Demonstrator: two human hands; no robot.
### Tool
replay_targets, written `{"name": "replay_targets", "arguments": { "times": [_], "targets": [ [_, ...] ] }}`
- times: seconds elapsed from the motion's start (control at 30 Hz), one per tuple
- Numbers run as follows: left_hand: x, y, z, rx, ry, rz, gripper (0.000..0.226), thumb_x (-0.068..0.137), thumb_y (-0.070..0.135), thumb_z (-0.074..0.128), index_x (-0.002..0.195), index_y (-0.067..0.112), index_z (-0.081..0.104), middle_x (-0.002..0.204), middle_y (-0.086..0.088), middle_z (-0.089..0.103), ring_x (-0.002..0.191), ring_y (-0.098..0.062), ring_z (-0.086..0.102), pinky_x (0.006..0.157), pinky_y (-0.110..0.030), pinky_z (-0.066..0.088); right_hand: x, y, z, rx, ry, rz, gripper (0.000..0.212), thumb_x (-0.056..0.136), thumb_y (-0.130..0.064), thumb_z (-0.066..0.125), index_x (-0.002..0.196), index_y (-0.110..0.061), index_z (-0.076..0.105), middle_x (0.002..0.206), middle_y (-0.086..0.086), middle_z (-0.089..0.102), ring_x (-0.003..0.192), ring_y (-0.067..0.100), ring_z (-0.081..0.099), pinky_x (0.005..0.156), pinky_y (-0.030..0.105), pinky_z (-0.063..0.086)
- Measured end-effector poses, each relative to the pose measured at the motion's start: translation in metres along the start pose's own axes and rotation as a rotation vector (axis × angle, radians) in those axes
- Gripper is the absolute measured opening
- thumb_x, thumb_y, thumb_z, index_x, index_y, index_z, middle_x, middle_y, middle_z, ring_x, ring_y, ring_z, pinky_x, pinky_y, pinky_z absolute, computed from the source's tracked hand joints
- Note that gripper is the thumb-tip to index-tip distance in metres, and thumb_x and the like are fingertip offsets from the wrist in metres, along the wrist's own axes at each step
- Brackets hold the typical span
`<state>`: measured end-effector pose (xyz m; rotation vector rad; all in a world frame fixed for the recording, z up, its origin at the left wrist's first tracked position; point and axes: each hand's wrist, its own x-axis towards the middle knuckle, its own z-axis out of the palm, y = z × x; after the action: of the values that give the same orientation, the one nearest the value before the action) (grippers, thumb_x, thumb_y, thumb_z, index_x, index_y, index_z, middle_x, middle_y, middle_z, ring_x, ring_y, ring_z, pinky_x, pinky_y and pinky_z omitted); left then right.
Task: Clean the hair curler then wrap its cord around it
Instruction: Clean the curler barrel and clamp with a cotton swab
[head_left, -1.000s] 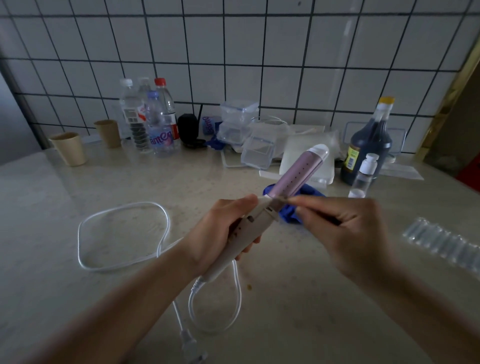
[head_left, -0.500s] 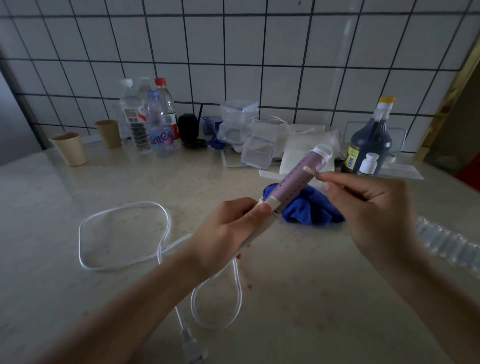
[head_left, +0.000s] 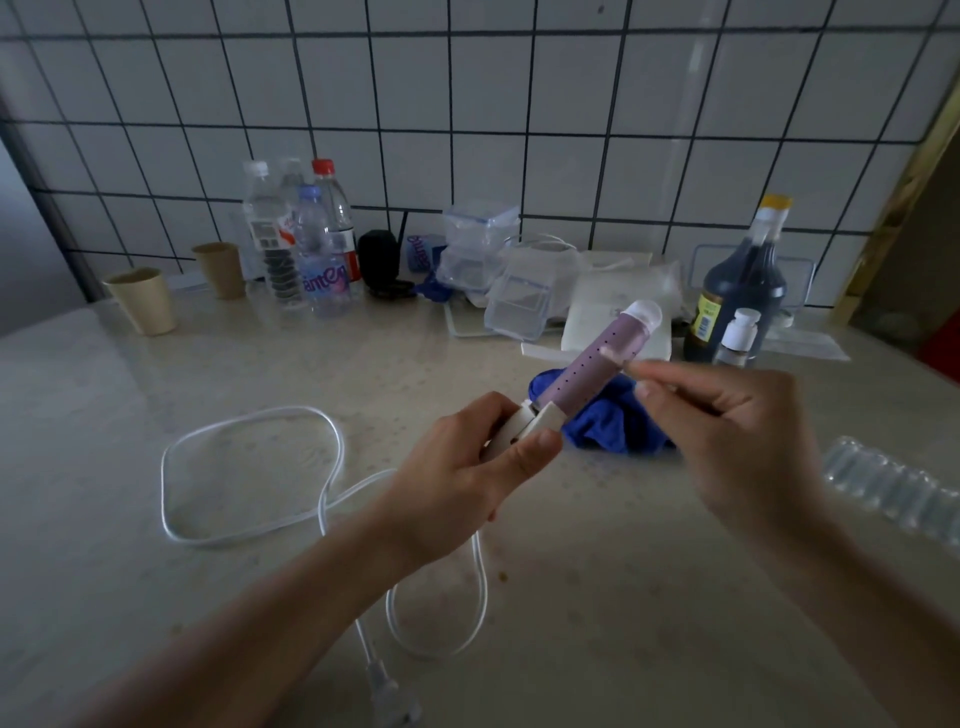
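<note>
Above the counter (head_left: 623, 597), mid-frame: hair curler (head_left: 592, 364) held raised, tip tilted up and away. Looks light, rigid, smooth plastic; the barrel is likely slick, so the white handle is the hold. Left hand (head_left: 467, 478) grips that handle, thumb on top. Right hand (head_left: 727, 431) pinches a thin swab-like stick (head_left: 614, 355), blurred, against the barrel near the tip. Cord (head_left: 249, 540) lies loose on the counter.

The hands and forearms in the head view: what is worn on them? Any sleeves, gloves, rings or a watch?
Nothing. The left hand and right hand are bare: no gloves, rings or watch. The left forearm and right forearm show no sleeve.
</note>
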<state>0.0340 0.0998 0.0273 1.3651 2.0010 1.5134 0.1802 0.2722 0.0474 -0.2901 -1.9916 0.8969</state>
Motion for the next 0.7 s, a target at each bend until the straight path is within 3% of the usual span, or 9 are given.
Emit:
{"name": "replay_targets", "arguments": {
  "times": [0.07,0.17,0.23,0.3,0.33,0.47,0.53,0.6,0.7],
  "targets": [
    [0.000,0.000,-0.001,-0.011,0.008,-0.006,0.038,0.088,0.055,0.065,0.085,0.018,0.057,0.058,0.006,0.054,0.047,-0.013,0.053,0.047,-0.027,0.043,-0.011,0.002,0.013,0.009,-0.096,0.010,0.036,0.094,-0.014,0.075,0.101,-0.049,0.078,0.072,-0.013,0.079,0.056,0.000,0.064,0.054,0.019,0.046],
    [0.002,-0.001,-0.002,0.005,0.016,-0.018,0.038,0.086,0.057,0.068,0.086,0.020,0.057,0.055,0.007,0.054,0.047,-0.012,0.053,0.047,-0.030,0.043,-0.015,0.005,0.017,-0.037,-0.127,0.013,0.040,0.093,-0.016,0.076,0.093,-0.056,0.076,0.065,-0.014,0.074,0.048,0.002,0.056,0.047,0.015,0.041],
    [0.002,-0.002,-0.003,0.030,0.005,-0.011,0.042,0.085,0.061,0.067,0.089,0.020,0.059,0.059,0.008,0.055,0.051,-0.014,0.055,0.049,-0.040,0.045,-0.006,0.009,0.008,-0.028,-0.056,0.017,0.036,0.095,-0.013,0.075,0.102,-0.048,0.078,0.071,-0.018,0.077,0.054,0.009,0.066,0.050,0.025,0.051],
    [0.001,-0.002,-0.002,0.063,0.000,-0.008,0.044,0.082,0.068,0.064,0.089,0.025,0.060,0.060,0.011,0.055,0.054,-0.014,0.055,0.051,-0.047,0.049,0.003,0.012,-0.002,-0.046,0.026,0.007,0.031,0.096,-0.011,0.073,0.108,-0.039,0.078,0.071,-0.023,0.076,0.059,0.006,0.068,0.054,0.013,0.048],
    [0.001,-0.002,-0.002,0.071,0.000,-0.010,0.044,0.081,0.069,0.063,0.089,0.026,0.060,0.060,0.012,0.055,0.055,-0.015,0.056,0.052,-0.048,0.050,0.006,0.014,-0.006,-0.053,0.060,0.017,0.030,0.096,-0.009,0.074,0.110,-0.035,0.078,0.070,-0.019,0.076,0.060,0.008,0.068,0.057,0.008,0.046],
    [0.001,-0.005,-0.001,0.046,0.017,-0.025,0.049,0.078,0.070,0.063,0.088,0.022,0.059,0.060,0.009,0.053,0.055,-0.017,0.055,0.050,-0.043,0.045,0.004,0.014,-0.003,-0.028,0.057,0.022,0.034,0.096,-0.005,0.073,0.113,-0.034,0.075,0.081,0.001,0.081,0.077,0.024,0.072,0.066,0.015,0.054],
    [0.003,-0.007,-0.001,-0.005,0.013,-0.028,0.053,0.079,0.068,0.062,0.091,0.016,0.060,0.066,-0.004,0.058,0.055,-0.020,0.057,0.051,-0.037,0.045,0.003,0.013,0.000,-0.003,0.025,0.015,0.036,0.096,-0.005,0.072,0.110,-0.039,0.074,0.077,-0.003,0.078,0.069,0.021,0.070,0.063,0.025,0.057],
    [0.004,-0.008,0.000,-0.040,-0.004,-0.018,0.057,0.081,0.066,0.059,0.092,0.011,0.061,0.081,-0.023,0.064,0.056,-0.023,0.059,0.052,-0.036,0.046,0.005,0.014,-0.003,-0.003,0.048,0.008,0.034,0.097,-0.007,0.072,0.107,-0.039,0.075,0.064,0.006,0.071,0.053,0.022,0.057,0.054,0.028,0.047],
    [0.006,-0.012,0.000,-0.092,-0.009,-0.013,0.059,0.084,0.066,0.055,0.090,0.008,0.061,0.086,-0.030,0.065,0.057,-0.031,0.057,0.052,-0.037,0.044,0.009,0.013,-0.011,-0.020,0.077,0.021,0.023,0.099,-0.013,0.070,0.105,-0.035,0.076,0.061,0.027,0.061,0.055,0.044,0.049,0.052,0.035,0.039]
  ]
}}
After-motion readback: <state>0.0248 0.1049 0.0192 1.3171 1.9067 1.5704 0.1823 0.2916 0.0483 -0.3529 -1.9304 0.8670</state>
